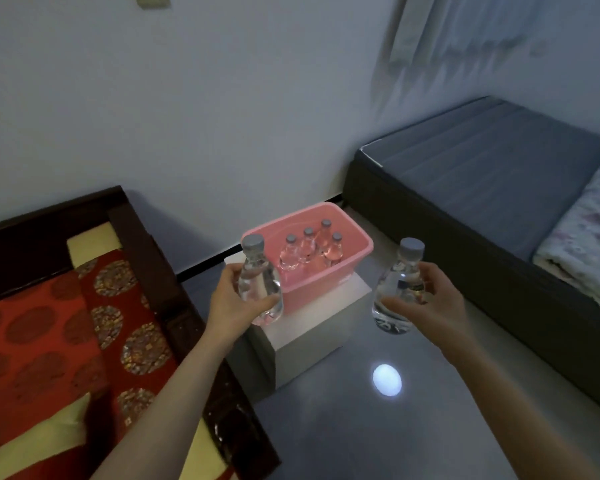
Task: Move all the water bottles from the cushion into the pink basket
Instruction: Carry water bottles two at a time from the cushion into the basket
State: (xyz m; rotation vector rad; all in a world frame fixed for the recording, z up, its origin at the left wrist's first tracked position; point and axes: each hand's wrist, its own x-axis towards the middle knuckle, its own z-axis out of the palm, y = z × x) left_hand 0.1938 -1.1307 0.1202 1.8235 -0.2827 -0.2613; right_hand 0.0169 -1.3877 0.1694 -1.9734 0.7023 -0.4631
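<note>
Four bottles (307,249) fill the pink basket's (326,287) upper-right half; its lower-left half seems free. Above the rim the way is open. A wooden frame (142,244) crowds the left, a bed (482,174) the right.

Both bare arms stretch forward, elbows low and wrists raised. The left hand (234,301) grips a bottle (257,275) upright, with the thumb across its lower front and the fingers curled behind. The right hand (430,299) holds a second bottle (397,275) upright the same way. The hands are level and well apart.
</note>
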